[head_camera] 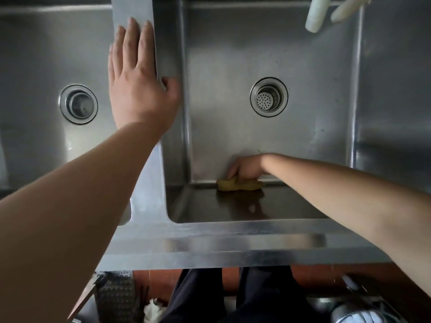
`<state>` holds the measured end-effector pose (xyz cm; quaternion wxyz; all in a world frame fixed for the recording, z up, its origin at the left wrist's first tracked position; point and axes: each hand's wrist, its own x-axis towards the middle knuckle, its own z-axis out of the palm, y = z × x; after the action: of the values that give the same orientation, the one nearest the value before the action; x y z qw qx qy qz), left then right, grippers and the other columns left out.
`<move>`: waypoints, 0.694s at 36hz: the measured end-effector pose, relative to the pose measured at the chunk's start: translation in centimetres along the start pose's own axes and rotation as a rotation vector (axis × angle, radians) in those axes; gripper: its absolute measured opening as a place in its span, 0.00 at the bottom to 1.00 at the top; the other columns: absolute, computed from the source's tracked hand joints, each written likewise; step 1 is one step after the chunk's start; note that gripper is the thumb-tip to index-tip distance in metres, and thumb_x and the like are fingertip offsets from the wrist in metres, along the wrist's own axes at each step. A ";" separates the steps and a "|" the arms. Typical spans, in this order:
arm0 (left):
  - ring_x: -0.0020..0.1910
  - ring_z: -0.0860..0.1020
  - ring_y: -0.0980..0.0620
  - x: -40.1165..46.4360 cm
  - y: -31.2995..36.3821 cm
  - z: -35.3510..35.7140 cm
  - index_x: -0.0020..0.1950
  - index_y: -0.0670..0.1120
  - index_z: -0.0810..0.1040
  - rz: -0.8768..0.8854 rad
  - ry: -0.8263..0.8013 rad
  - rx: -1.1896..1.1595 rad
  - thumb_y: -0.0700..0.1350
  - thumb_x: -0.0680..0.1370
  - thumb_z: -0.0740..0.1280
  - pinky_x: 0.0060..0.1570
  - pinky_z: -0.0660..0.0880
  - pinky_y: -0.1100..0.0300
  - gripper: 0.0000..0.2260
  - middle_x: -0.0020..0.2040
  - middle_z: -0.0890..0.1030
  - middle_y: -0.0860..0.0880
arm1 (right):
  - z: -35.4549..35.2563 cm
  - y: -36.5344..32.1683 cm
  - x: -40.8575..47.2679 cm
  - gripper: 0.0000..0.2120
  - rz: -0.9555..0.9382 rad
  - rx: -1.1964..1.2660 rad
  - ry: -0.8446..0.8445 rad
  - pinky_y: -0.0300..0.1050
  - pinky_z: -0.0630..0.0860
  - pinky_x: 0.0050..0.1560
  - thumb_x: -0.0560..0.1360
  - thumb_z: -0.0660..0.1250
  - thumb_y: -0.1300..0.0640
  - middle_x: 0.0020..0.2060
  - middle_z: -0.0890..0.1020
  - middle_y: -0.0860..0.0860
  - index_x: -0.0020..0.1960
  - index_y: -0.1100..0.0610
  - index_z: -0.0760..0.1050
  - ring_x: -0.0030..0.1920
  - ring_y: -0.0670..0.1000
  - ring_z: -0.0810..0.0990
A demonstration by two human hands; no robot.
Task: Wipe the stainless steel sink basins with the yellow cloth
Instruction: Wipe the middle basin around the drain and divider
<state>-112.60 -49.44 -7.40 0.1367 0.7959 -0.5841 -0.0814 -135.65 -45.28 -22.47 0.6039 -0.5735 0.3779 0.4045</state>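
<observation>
Stainless steel sink basins (303,136) filled the frame, a drain at the centre of each. Left hand (137,82) lay flat, fingers straight, on the divider (133,10) at upper left. Right hand (247,167) gripped the yellow cloth (238,185) against the right basin's near wall, lower centre.

No lettering, brand mark, number or sign can be read anywhere here: the steel sink (233,231) shows only bare, streaked metal, and the yellow cloth (238,185) carries no visible label or print.
</observation>
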 end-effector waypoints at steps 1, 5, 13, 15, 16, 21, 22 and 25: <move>0.79 0.55 0.45 0.0 0.0 0.0 0.79 0.47 0.59 0.001 0.001 0.000 0.46 0.71 0.59 0.77 0.52 0.50 0.35 0.80 0.59 0.46 | -0.6 0.2 -0.7 0.23 0.028 0.046 -0.057 0.46 0.78 0.49 0.75 0.64 0.67 0.53 0.82 0.49 0.68 0.51 0.76 0.51 0.51 0.78; 0.79 0.55 0.45 0.0 0.1 0.1 0.79 0.47 0.59 0.001 0.007 0.005 0.46 0.70 0.59 0.77 0.52 0.50 0.35 0.79 0.59 0.47 | -3.4 2.1 -4.0 0.20 0.020 0.138 -0.014 0.49 0.80 0.51 0.74 0.67 0.69 0.50 0.84 0.53 0.63 0.54 0.80 0.46 0.52 0.81; 0.79 0.55 0.44 0.0 0.0 0.1 0.79 0.47 0.59 0.005 0.013 0.014 0.47 0.71 0.58 0.78 0.52 0.51 0.35 0.79 0.59 0.46 | -9.1 8.4 -5.3 0.22 0.057 0.102 1.052 0.46 0.73 0.56 0.76 0.64 0.62 0.57 0.79 0.58 0.68 0.48 0.76 0.57 0.61 0.78; 0.79 0.55 0.44 0.0 0.0 0.1 0.79 0.47 0.60 0.000 0.019 0.011 0.46 0.71 0.58 0.78 0.51 0.51 0.35 0.79 0.60 0.46 | -9.6 8.8 -4.3 0.23 0.093 0.040 1.042 0.49 0.73 0.57 0.76 0.63 0.62 0.57 0.77 0.59 0.69 0.47 0.75 0.58 0.63 0.76; 0.79 0.56 0.44 0.0 0.0 0.1 0.79 0.47 0.60 0.002 0.022 0.010 0.46 0.71 0.58 0.78 0.51 0.51 0.35 0.79 0.60 0.46 | -9.5 8.6 -3.8 0.23 0.115 0.010 0.999 0.52 0.74 0.59 0.76 0.63 0.61 0.58 0.77 0.59 0.69 0.46 0.74 0.59 0.64 0.76; 0.79 0.56 0.44 0.1 0.0 0.2 0.78 0.46 0.61 0.006 0.029 0.006 0.45 0.71 0.59 0.77 0.52 0.51 0.34 0.79 0.60 0.46 | -6.7 7.1 -1.4 0.29 0.097 -0.181 0.757 0.55 0.74 0.57 0.72 0.69 0.54 0.63 0.75 0.56 0.72 0.46 0.66 0.62 0.63 0.74; 0.79 0.56 0.44 0.1 0.0 0.1 0.78 0.46 0.60 0.005 0.026 0.004 0.45 0.71 0.59 0.77 0.52 0.51 0.34 0.79 0.60 0.46 | -5.9 7.0 -1.1 0.30 0.080 -0.208 0.713 0.55 0.75 0.57 0.72 0.70 0.51 0.63 0.75 0.56 0.71 0.46 0.66 0.62 0.63 0.74; 0.79 0.56 0.44 0.0 0.0 0.1 0.79 0.46 0.60 0.007 0.022 0.007 0.45 0.71 0.59 0.77 0.52 0.52 0.34 0.79 0.60 0.46 | -3.1 7.2 -0.6 0.30 0.033 -0.307 0.576 0.55 0.74 0.59 0.71 0.71 0.53 0.65 0.74 0.54 0.71 0.45 0.67 0.63 0.62 0.73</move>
<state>-112.64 -49.50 -7.47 0.1405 0.7954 -0.5854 -0.0700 -142.52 -48.34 -24.86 0.3718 -0.7426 0.4770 0.2877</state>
